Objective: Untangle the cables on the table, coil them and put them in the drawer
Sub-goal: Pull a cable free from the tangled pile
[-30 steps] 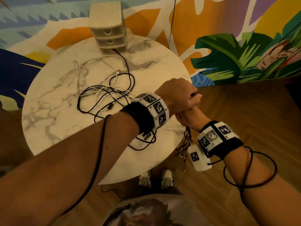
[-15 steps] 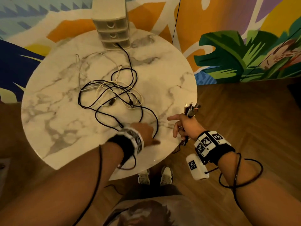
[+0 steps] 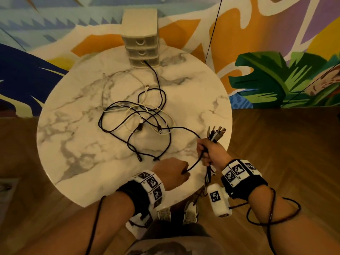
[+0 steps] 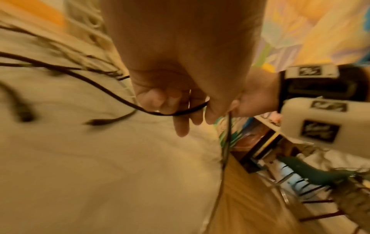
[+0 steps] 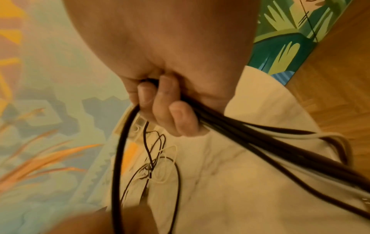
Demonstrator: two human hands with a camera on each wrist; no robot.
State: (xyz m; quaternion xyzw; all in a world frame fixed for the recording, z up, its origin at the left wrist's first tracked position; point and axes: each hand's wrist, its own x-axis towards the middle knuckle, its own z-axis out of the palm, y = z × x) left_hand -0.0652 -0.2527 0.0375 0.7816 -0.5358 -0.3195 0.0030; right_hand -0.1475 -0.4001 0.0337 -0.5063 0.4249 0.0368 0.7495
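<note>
A tangle of black and white cables [image 3: 139, 118] lies in the middle of the round marble table [image 3: 77, 144]. My right hand [image 3: 208, 151] grips a bundle of cables [image 5: 250, 137] at the table's near right edge, their plugs [image 3: 216, 132] sticking up above the fist. One black cable [image 3: 184, 128] runs from the tangle into that fist and on to my left hand [image 3: 176, 172], which pinches it [image 4: 176, 112] near the front edge. Another black cable [image 3: 156, 74] leads up to the drawer unit [image 3: 140, 43].
The small beige three-drawer unit stands at the table's far edge, drawers closed. A painted wall rises behind the table. Wooden floor [image 3: 276, 153] lies to the right and below, with my shoes [image 3: 176, 212] under the table's near edge. Wrist-device cables loop around both forearms.
My left hand dropped from above the right fist to the table, took a black cable and drew it toward the front edge. The right hand now closes round that cable too.
</note>
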